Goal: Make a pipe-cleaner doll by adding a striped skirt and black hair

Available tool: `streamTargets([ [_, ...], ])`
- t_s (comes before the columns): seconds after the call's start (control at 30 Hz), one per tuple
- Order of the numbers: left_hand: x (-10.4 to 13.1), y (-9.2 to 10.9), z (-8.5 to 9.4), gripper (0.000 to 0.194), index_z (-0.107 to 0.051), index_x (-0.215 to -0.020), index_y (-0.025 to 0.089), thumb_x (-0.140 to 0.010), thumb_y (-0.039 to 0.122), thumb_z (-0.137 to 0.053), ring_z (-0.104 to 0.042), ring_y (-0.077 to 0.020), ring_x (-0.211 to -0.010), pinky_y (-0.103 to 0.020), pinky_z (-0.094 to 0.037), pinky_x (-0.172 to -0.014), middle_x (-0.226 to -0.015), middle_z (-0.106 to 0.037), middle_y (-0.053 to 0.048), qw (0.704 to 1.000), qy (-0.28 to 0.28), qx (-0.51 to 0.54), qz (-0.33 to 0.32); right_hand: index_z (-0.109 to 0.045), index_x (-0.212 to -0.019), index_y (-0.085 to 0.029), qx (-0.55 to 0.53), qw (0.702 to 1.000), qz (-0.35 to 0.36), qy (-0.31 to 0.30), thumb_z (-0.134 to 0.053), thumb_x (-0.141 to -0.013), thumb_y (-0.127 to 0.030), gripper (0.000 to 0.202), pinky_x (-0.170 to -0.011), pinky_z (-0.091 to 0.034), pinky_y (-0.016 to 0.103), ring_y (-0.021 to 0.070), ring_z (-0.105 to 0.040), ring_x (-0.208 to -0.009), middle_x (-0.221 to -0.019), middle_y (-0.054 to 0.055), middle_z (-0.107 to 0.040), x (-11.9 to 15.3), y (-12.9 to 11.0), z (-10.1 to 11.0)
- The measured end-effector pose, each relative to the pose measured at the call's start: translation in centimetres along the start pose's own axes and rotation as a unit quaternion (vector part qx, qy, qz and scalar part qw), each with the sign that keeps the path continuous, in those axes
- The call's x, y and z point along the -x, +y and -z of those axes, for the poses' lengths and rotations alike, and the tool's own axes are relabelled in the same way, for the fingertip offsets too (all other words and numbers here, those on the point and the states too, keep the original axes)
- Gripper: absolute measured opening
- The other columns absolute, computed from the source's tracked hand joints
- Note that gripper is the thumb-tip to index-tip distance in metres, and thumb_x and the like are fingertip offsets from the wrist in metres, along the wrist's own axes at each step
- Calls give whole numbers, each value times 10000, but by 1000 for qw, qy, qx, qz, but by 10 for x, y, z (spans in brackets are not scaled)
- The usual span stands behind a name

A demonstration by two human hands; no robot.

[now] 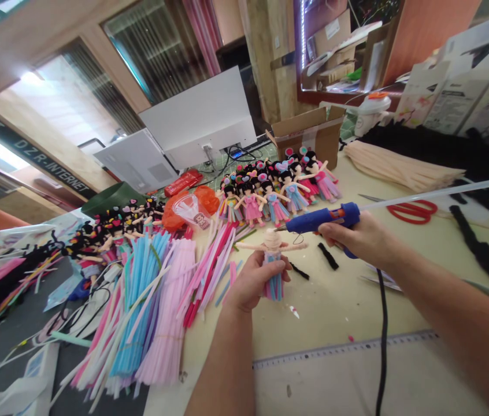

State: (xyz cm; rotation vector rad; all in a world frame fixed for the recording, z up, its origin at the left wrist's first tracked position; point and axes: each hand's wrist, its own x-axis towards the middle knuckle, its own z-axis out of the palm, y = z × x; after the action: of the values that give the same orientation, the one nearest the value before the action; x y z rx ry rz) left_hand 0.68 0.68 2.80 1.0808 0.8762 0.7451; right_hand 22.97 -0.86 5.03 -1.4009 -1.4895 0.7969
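My left hand [256, 277] is closed around a pipe-cleaner doll [274, 276] with a blue and pink skirt, outstretched pale arms and a bare pale head. In my right hand [352, 234] is a blue hot glue gun [325, 219], a long clear glue stick [439, 192] jutting from its back. The gun's nozzle points left, right at the doll's head; whether it touches I cannot tell. A black cord hangs from the gun's handle. Short black pipe-cleaner pieces [328, 256] lie on the table just right of the doll.
Finished dolls [251, 202] stand crowded behind my hands, before a cardboard box [309, 136]. Bundles of pink and blue pipe cleaners [166, 312] lie to the left. Red-handled scissors [413, 211] and beige pipe cleaners [400, 166] are at right. A ruler strip [340, 349] crosses the near table.
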Motion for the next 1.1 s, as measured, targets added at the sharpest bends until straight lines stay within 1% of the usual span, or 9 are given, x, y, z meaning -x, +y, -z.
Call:
streamTargets([
  [0.13, 1, 1, 0, 484, -578, -1053, 136, -622, 281, -743, -584, -116, -578, -259, -452, -568, -782, -631, -13, 1000, -8, 1, -7, -529, -466, -209, -5, 1000, -3, 0, -607, -722, -513, 405, -402, -330, 263, 111, -410, -412, -430, -11, -478, 0, 0, 1],
  [0.3, 2, 3, 0, 470, -602, -1058, 135, -621, 250, -732, -590, -121, -588, -268, -454, -592, -784, -627, -13, 1000, -10, -7, -8, -541, -479, -206, -10, 1000, -14, 6, -612, -706, -541, 412, -396, -330, 262, 111, -408, -397, -417, -17, -466, 0, 3, 0],
  [0.5, 1, 4, -1, 450, -626, -1049, 144, -623, 249, -728, -588, -127, -600, -284, -460, -630, -775, -630, -17, 999, -21, -21, -10, -546, -479, -204, -7, 1000, -14, -1, -616, -698, -543, 409, -403, -317, 263, 112, -414, -413, -435, -7, -498, 0, 2, 1],
  [0.67, 2, 4, -1, 457, -631, -1050, 149, -617, 259, -730, -586, -131, -606, -295, -462, -645, -782, -629, -22, 1000, -16, -23, -11, -556, -485, -203, -4, 1000, -8, 3, -616, -705, -552, 417, -401, -315, 259, 112, -427, -414, -442, -9, -509, 0, 3, 3],
  [0.87, 2, 4, 0, 442, -627, -1041, 147, -623, 253, -724, -589, -131, -601, -290, -458, -633, -780, -629, -18, 1000, -17, -21, -14, -550, -483, -200, -13, 1000, -13, 6, -622, -696, -572, 435, -420, -344, 269, 119, -440, -427, -451, -2, -521, 0, 5, 2],
  [1.1, 2, 4, -1, 457, -624, -1049, 147, -615, 250, -724, -583, -125, -595, -283, -459, -624, -776, -630, -15, 1000, -7, -12, -7, -550, -485, -200, -10, 1000, -26, 1, -627, -702, -558, 425, -399, -318, 262, 110, -405, -409, -429, -12, -480, 1, 2, 2],
])
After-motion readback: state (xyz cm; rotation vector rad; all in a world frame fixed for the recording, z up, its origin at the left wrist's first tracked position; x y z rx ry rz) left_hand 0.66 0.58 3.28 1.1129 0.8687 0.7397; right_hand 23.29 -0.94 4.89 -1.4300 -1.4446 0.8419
